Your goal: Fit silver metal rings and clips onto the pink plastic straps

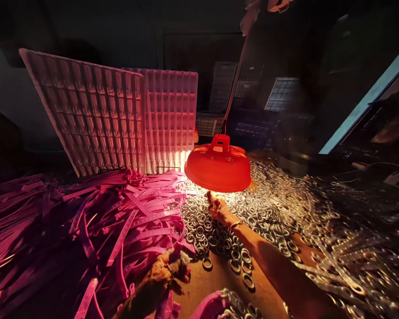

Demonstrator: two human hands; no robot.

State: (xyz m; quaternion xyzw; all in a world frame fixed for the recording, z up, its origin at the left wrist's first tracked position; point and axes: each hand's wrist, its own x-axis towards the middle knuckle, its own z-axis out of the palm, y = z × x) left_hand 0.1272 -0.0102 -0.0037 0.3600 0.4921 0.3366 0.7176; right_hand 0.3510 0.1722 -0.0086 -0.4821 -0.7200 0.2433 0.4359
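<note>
My left hand (170,268), low in the middle, is closed with a pink strap (166,303) hanging below it. My right hand (218,207) reaches forward under the rim of the red lamp (218,166), over a heap of silvery rings (199,223). Its fingers are curled together, and whatever they hold is too small to make out. Many more pink straps (142,217) lie tangled to the left of my hands. A few loose rings (248,281) lie on the brown table surface (202,283) beside my right forearm.
Two upright ribbed plastic trays (96,115) stand behind the straps. The lamp hangs low from a cord (234,84). Silvery chain-like pieces (359,261) cover the right side. Near the front edge, a pink piece (211,305) lies beside more rings. Crates (252,128) sit in the dark background.
</note>
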